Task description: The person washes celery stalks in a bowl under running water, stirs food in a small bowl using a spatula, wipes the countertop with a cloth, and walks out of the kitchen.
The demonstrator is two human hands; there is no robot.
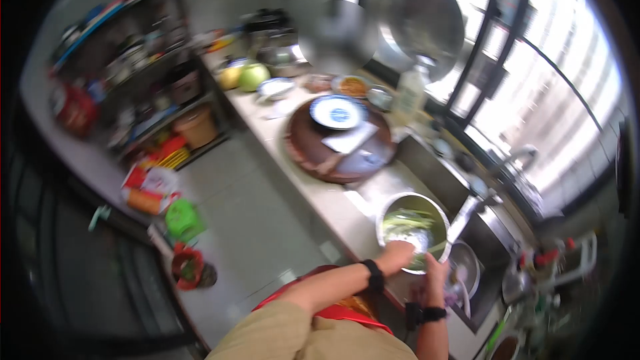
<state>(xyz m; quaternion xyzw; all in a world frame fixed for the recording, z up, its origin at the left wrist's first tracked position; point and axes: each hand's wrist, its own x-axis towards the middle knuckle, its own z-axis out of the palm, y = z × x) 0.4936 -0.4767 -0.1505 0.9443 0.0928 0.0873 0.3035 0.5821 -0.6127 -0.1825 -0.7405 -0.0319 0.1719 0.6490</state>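
A pale round pot (380,221) stands at the counter's edge beside the sink, with green vegetable stalks (417,219) inside. My left hand (398,255) reaches over the near rim into it. Its fingers are hidden or blurred against something shiny and whitish. My right hand (437,271) grips the pot's near right rim, thumb on top. A thin pale green stalk or stick lies close to that thumb. Blur hides finer detail inside the pot.
A round brown chopping board (303,137) carries a blue-and-white plate (339,113) and a cleaver-like blade (351,139). Right of the pot are the metal sink (490,233) and a colander-like bowl (469,263). A bottle (410,93) and a large wok (427,13) stand by the window.
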